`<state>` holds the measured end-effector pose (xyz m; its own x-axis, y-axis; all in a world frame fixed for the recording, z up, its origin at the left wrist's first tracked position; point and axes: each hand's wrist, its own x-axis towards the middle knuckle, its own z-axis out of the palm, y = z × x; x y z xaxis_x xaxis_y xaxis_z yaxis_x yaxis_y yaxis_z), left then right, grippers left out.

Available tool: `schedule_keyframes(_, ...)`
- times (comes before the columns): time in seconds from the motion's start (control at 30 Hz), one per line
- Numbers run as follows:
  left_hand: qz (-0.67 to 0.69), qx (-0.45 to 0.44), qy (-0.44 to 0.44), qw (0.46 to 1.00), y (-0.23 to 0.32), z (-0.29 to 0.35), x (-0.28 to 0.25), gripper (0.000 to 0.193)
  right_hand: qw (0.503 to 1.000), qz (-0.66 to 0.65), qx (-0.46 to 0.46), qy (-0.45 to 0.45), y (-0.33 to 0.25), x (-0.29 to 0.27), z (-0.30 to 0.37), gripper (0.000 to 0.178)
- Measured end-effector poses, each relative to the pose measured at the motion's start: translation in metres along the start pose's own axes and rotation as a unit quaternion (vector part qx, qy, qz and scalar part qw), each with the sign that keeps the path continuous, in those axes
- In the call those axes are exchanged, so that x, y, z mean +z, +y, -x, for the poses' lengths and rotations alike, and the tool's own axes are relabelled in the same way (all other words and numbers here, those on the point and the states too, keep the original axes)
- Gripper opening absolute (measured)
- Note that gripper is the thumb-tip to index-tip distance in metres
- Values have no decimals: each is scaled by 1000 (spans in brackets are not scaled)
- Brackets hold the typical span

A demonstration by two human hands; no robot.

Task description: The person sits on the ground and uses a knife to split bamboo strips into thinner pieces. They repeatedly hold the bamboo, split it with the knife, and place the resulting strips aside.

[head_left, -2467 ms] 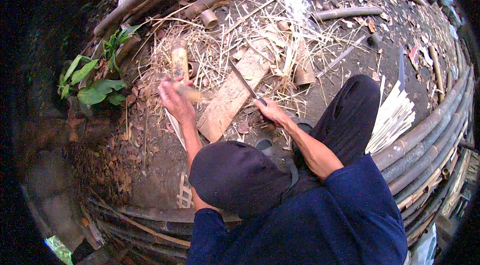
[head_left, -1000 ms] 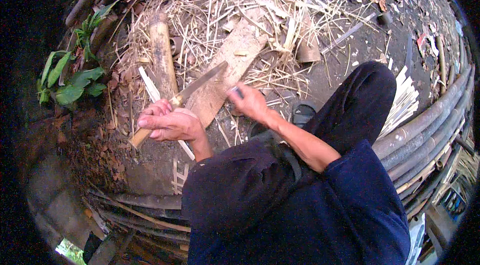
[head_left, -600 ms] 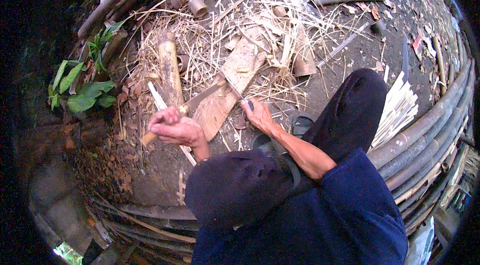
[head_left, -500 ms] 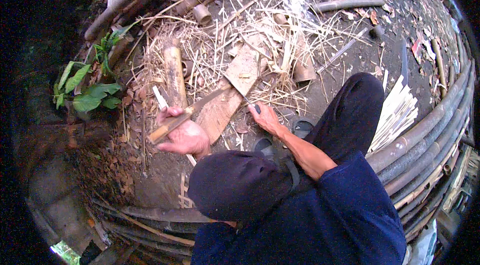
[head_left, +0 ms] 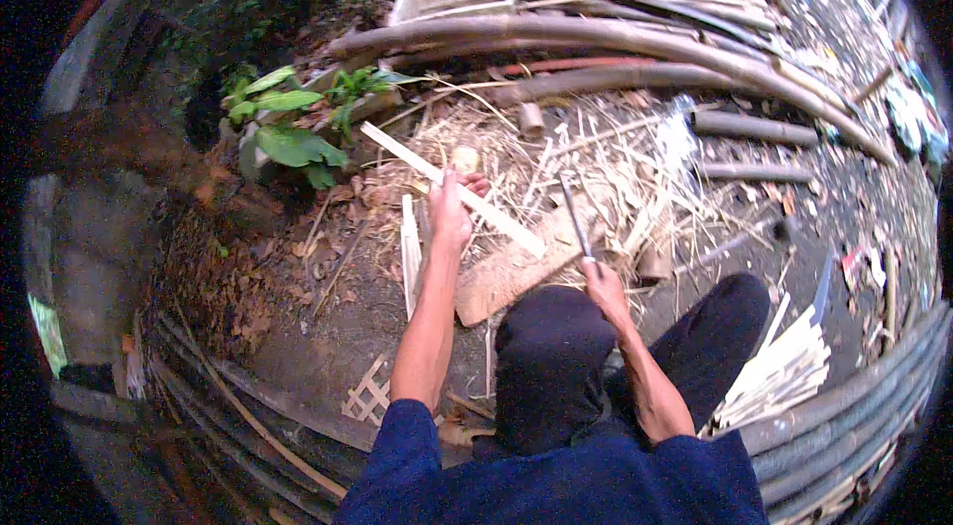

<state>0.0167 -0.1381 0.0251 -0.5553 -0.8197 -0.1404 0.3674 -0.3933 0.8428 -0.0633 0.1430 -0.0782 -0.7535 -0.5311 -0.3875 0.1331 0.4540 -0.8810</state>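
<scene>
Holding the knife (head_left: 575, 217), your right grip (head_left: 606, 287) is wrapped round the handle, hiding most of it, beside the right edge of the board (head_left: 501, 289). Your left grip (head_left: 452, 212) pinches the pale strip (head_left: 502, 222) around its middle, likely a good balance point; the strip slants outward past the board's left edge. It looks light, stiff, perhaps splintery along its sides. Whether its nearer end touches the board, you cannot tell. Beyond, your fingers partly cover a yellowish piece (head_left: 464, 159).
</scene>
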Motion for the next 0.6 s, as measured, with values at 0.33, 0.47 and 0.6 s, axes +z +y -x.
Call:
schedule_keyframes(0.33,-128,183,0,975,-53,14,19,24,984,28,-177,14,-87,-69,54,40)
schedule_keyframes(0.47,-177,275,0,945,-32,32,45,20,980,47,-192,13,-121,-79,82,37)
schedule_keyframes(0.6,-153,303,-37,940,-8,60,71,25,985,-11,-169,-28,-153,-80,109,34)
